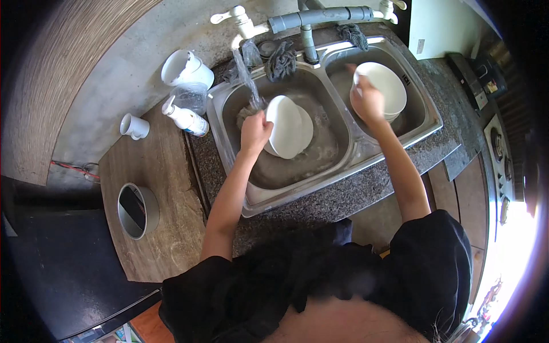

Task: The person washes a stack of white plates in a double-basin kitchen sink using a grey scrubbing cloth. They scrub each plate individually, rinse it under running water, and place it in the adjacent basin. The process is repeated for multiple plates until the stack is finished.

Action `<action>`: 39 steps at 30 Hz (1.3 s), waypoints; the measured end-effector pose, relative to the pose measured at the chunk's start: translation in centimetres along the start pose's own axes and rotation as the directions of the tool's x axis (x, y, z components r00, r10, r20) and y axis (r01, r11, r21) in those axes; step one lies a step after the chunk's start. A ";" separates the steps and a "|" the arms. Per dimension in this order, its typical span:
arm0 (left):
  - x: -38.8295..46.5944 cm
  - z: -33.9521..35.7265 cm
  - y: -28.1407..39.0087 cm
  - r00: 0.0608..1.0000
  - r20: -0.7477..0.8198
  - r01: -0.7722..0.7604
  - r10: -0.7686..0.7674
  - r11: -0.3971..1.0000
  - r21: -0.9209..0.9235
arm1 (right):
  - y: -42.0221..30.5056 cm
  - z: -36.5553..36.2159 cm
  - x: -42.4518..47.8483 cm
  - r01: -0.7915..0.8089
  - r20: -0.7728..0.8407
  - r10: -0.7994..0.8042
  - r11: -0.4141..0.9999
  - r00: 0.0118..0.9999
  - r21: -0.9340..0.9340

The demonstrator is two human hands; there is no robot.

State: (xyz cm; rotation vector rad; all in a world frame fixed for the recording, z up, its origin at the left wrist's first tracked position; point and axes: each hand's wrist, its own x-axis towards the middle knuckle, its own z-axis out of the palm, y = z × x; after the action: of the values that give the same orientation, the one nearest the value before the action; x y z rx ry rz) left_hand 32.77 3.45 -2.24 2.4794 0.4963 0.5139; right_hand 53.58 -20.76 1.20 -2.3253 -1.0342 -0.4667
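Note:
My left hand (256, 133) grips the rim of a white bowl (285, 127), tilted on its side over the left sink basin (296, 173). Behind it, another white dish (305, 128) shows partly. Water (248, 81) runs from the white tap (243, 25) just beyond this hand. In the right basin (414, 112), a stack of white bowls (384, 88) stands upright. My right hand (369, 99) is blurred against the stack's left side; whether its fingers hold a bowl is unclear.
Left of the sink stand a white pump bottle (188, 118), a clear plastic container (190, 97), white buckets (187, 70) and a mug (135, 127). A round tin (150, 212) holding a dark phone-like object sits on the wooden board (171, 171). A gas stove (499, 150) is far right.

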 end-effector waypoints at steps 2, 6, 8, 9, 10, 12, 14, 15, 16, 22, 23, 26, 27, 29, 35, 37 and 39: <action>0.7 -1.0 1.7 0.990 0.091 -0.109 0.104 0.993 0.053 | -5.7 1.3 1.4 0.202 0.304 -0.229 0.972 0.925 0.117; 1.4 -1.4 4.0 0.905 0.264 -0.379 0.335 0.915 0.139 | -8.6 6.5 2.4 0.671 0.428 -0.658 0.727 0.620 0.145; 1.2 -1.6 4.0 0.887 0.341 -0.381 0.310 0.909 0.166 | -9.1 6.7 3.1 0.653 0.615 -0.563 0.751 0.553 0.101; 0.8 -1.6 3.4 0.930 0.268 -0.278 0.252 0.958 0.067 | -9.0 6.6 3.2 0.642 0.699 -0.500 0.763 0.511 0.076; 0.2 -1.7 2.3 0.965 0.199 -0.168 0.172 0.985 -0.035 | -8.5 6.5 3.0 0.658 0.594 -0.577 0.746 0.561 0.102; -0.7 -0.9 -0.3 0.995 0.068 0.091 -0.078 0.975 -0.201 | -7.8 5.0 2.9 0.508 0.586 -0.409 0.862 0.700 -0.005; -1.6 1.7 -3.9 0.916 -0.036 0.364 -0.399 0.867 -0.340 | -6.3 3.1 3.5 0.245 0.530 -0.193 0.969 0.826 -0.028; -2.0 3.1 -6.5 0.902 0.045 0.425 -0.429 0.868 -0.257 | -5.9 1.5 4.0 0.080 0.476 -0.043 0.995 0.879 -0.057; -2.3 4.8 -9.1 0.882 0.126 0.471 -0.455 0.865 -0.172 | -4.4 0.2 4.5 -0.109 0.404 0.086 0.993 0.911 0.035; -2.3 9.7 -9.8 0.318 0.616 0.941 -0.721 0.158 -0.300 | 8.9 -2.9 2.2 -0.495 0.077 0.608 0.558 0.790 0.666; -2.5 10.7 -9.9 0.297 0.644 0.932 -0.704 0.066 -0.357 | 11.4 -3.0 1.5 -0.575 0.131 0.660 0.519 0.739 0.632; -3.7 12.6 -11.2 0.341 0.622 0.853 -0.705 -0.047 -0.520 | 13.1 -2.9 -0.9 -0.636 0.221 0.818 0.212 0.531 0.742; -3.8 12.5 -10.5 0.357 0.614 0.828 -0.704 -0.066 -0.557 | 13.6 -2.5 -1.8 -0.622 0.237 0.850 0.129 0.471 0.773; -3.5 12.3 -9.2 0.429 0.541 0.836 -0.723 0.090 -0.542 | 14.6 -1.7 -3.1 -0.620 0.242 0.899 0.041 0.365 0.784; -0.9 7.2 -5.8 0.669 0.191 0.726 -0.719 0.576 -0.376 | 15.4 1.2 -5.0 -0.550 0.226 0.937 -0.046 0.265 0.834; -0.1 5.6 -6.7 0.897 -0.085 0.439 -0.434 0.898 0.037 | 14.6 1.6 -4.7 -0.588 0.199 0.942 -0.003 0.270 0.809; 0.8 4.1 -5.8 0.969 -0.129 0.242 -0.211 0.917 0.317 | 14.0 0.9 -4.1 -0.670 0.164 0.947 0.067 0.275 0.739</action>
State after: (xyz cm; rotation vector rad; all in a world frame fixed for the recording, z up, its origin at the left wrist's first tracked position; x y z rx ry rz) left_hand 33.92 6.53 -8.63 2.6710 0.9663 0.4845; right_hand 61.65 -30.32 -6.40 -1.5595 0.4693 0.0373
